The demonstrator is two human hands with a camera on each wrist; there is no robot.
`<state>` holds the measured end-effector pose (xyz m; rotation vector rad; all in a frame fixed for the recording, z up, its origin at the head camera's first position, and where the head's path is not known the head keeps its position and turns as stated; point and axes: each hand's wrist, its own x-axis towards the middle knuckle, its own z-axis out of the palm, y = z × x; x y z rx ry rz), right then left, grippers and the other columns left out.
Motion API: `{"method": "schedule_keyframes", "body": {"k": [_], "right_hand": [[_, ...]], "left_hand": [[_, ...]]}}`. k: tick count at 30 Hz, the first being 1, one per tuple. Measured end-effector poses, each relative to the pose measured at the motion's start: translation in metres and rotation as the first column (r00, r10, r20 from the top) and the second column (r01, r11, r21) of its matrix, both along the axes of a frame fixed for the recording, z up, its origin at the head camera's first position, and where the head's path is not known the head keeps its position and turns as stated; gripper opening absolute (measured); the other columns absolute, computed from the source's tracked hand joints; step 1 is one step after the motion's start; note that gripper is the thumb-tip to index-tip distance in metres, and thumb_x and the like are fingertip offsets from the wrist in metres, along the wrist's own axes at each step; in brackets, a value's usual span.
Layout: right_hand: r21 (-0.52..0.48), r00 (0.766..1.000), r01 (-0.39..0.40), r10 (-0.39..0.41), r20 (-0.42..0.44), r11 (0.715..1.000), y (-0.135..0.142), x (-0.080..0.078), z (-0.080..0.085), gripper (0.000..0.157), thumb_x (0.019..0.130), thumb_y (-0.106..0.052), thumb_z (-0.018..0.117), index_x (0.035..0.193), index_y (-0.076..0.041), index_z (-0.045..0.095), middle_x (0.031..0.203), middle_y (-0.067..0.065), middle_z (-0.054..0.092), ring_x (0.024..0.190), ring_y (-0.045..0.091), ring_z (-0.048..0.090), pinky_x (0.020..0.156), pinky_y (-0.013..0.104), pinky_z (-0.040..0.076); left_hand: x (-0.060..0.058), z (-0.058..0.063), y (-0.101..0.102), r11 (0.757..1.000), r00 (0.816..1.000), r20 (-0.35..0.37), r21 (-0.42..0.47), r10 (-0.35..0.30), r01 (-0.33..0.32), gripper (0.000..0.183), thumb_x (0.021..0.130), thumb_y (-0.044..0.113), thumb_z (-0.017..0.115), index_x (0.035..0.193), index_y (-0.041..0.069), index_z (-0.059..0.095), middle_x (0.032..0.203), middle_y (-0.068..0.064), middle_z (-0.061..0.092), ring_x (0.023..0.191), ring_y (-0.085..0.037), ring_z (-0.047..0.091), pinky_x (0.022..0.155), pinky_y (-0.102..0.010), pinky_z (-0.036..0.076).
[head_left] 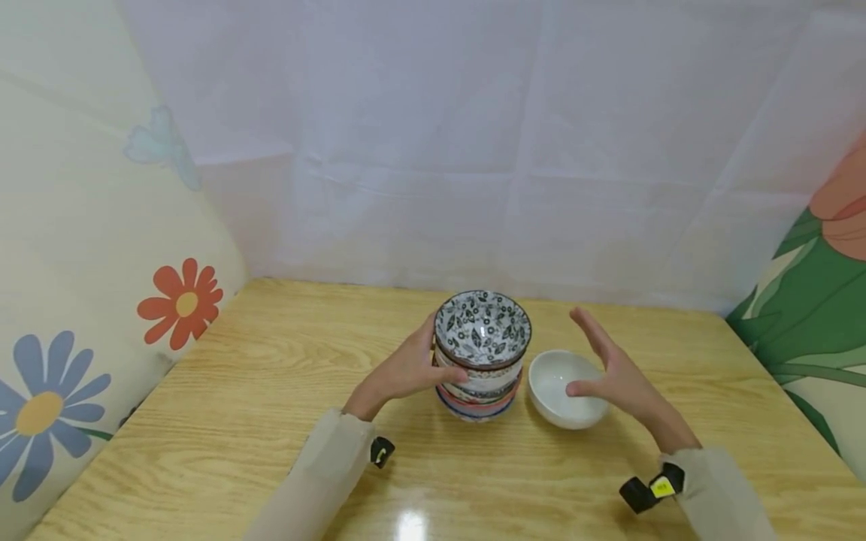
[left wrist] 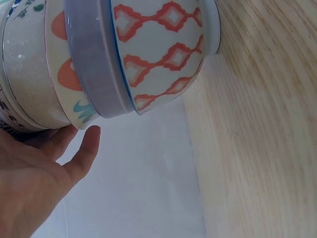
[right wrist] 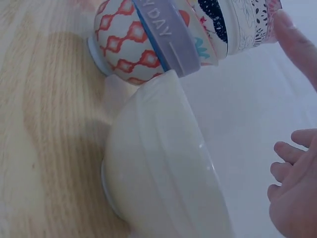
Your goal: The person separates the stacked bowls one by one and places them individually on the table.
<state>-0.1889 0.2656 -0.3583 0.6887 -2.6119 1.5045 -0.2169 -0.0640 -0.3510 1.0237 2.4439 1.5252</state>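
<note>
A tall stack of patterned bowls (head_left: 483, 330) stands on the table, its top bowl white with black leaves inside. My left hand (head_left: 413, 364) holds the stack's left side near the upper bowls, thumb across the front and fingers toward the back. In the left wrist view, fingertips (left wrist: 89, 141) lie at the upper bowls, and the lower bowl (left wrist: 163, 54) has red diamond shapes. Right beside the stack sits a plain white bowl (head_left: 558, 383). My right hand (head_left: 625, 379) hovers above its right side, thumb and fingers spread, holding nothing.
The wood-grain table (head_left: 271, 421) reaches back to a white cloth (head_left: 406, 150). Flower-printed cloth (head_left: 68, 225) hangs at the left, and another with green leaves (head_left: 819, 315) at the right.
</note>
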Motion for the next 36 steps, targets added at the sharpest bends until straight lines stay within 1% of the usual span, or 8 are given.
{"method": "schedule_keyframes", "body": {"k": [8, 14, 17, 22, 27, 29, 31, 36], "right_hand": [[0.029, 0.998, -0.020, 0.022, -0.057, 0.999, -0.011, -0.006, 0.012, 0.117, 0.065, -0.014, 0.087, 0.154, -0.024, 0.011, 0.160, 0.011, 0.013, 0.145, 0.040, 0.006, 0.110, 0.068, 0.009], [0.038, 0.996, -0.066, 0.068, -0.060, 0.997, -0.023, -0.010, 0.019, 0.117, 0.066, -0.018, 0.087, 0.154, -0.023, 0.011, 0.161, 0.008, 0.012, 0.146, 0.037, 0.006, 0.111, 0.066, 0.009], [0.041, 0.994, -0.092, 0.095, -0.056, 0.995, -0.030, -0.013, 0.022, 0.116, 0.067, -0.025, 0.087, 0.154, -0.024, 0.011, 0.161, 0.007, 0.010, 0.147, 0.036, 0.005, 0.112, 0.066, 0.008], [0.001, 0.986, -0.151, 0.150, -0.066, 0.989, -0.045, -0.016, 0.029, 0.117, 0.065, -0.034, 0.087, 0.154, -0.025, 0.012, 0.161, 0.007, 0.012, 0.147, 0.034, 0.005, 0.113, 0.064, 0.007], [-0.049, 0.981, -0.192, 0.190, -0.047, 0.980, -0.060, -0.017, 0.033, 0.120, 0.064, -0.046, 0.085, 0.154, -0.028, 0.009, 0.160, 0.009, 0.013, 0.147, 0.035, 0.005, 0.112, 0.065, 0.005], [-0.064, 0.978, -0.209, 0.206, -0.039, 0.976, -0.065, -0.017, 0.033, 0.123, 0.062, -0.053, 0.083, 0.155, -0.026, 0.007, 0.160, 0.010, 0.013, 0.146, 0.037, 0.006, 0.112, 0.066, 0.005], [-0.074, 0.976, -0.218, 0.215, -0.039, 0.973, -0.068, -0.017, 0.034, 0.126, 0.060, -0.057, 0.082, 0.155, -0.022, 0.007, 0.160, 0.012, 0.014, 0.146, 0.038, 0.009, 0.112, 0.066, 0.007], [-0.087, 0.975, -0.219, 0.216, -0.042, 0.972, -0.075, -0.018, 0.036, 0.128, 0.059, -0.055, 0.085, 0.155, -0.014, 0.009, 0.159, 0.015, 0.016, 0.144, 0.040, 0.016, 0.113, 0.063, 0.009]], "left_hand": [[0.000, -0.002, 0.000, 1.000, 1.000, 0.001, 0.022, -0.003, 0.003, 0.121, 0.064, 0.076, 0.064, 0.154, 0.019, 0.007, 0.156, -0.010, 0.025, 0.140, -0.028, 0.032, 0.114, -0.051, 0.027], [0.000, -0.003, 0.001, 1.000, 1.000, 0.004, 0.008, 0.006, -0.007, 0.123, 0.061, 0.078, 0.064, 0.154, 0.018, 0.009, 0.154, -0.010, 0.028, 0.139, -0.028, 0.033, 0.114, -0.050, 0.027], [0.000, -0.002, 0.001, 1.000, 1.000, 0.001, -0.012, 0.017, -0.017, 0.125, 0.061, 0.079, 0.063, 0.154, 0.017, 0.009, 0.154, -0.010, 0.029, 0.139, -0.028, 0.033, 0.114, -0.050, 0.027], [0.000, -0.002, 0.000, 1.000, 1.000, -0.004, -0.013, 0.016, -0.016, 0.123, 0.062, 0.078, 0.064, 0.154, 0.018, 0.009, 0.155, -0.010, 0.028, 0.140, -0.027, 0.032, 0.114, -0.050, 0.027], [0.000, -0.002, 0.000, 1.000, 1.000, -0.005, -0.008, 0.019, -0.019, 0.123, 0.062, 0.078, 0.064, 0.154, 0.017, 0.010, 0.154, -0.010, 0.030, 0.139, -0.027, 0.034, 0.113, -0.050, 0.028], [0.000, -0.002, 0.000, 1.000, 1.000, -0.003, -0.005, 0.017, -0.017, 0.123, 0.062, 0.078, 0.064, 0.154, 0.017, 0.011, 0.153, -0.010, 0.031, 0.138, -0.027, 0.035, 0.113, -0.050, 0.028], [-0.001, -0.002, 0.001, 1.000, 1.000, -0.004, -0.005, 0.019, -0.019, 0.122, 0.062, 0.078, 0.064, 0.153, 0.017, 0.011, 0.152, -0.010, 0.033, 0.137, -0.027, 0.036, 0.113, -0.049, 0.029], [-0.001, -0.003, 0.000, 1.000, 1.000, 0.000, -0.006, 0.017, -0.017, 0.120, 0.063, 0.076, 0.065, 0.153, 0.019, 0.011, 0.152, -0.009, 0.033, 0.137, -0.026, 0.037, 0.112, -0.049, 0.030]]}}
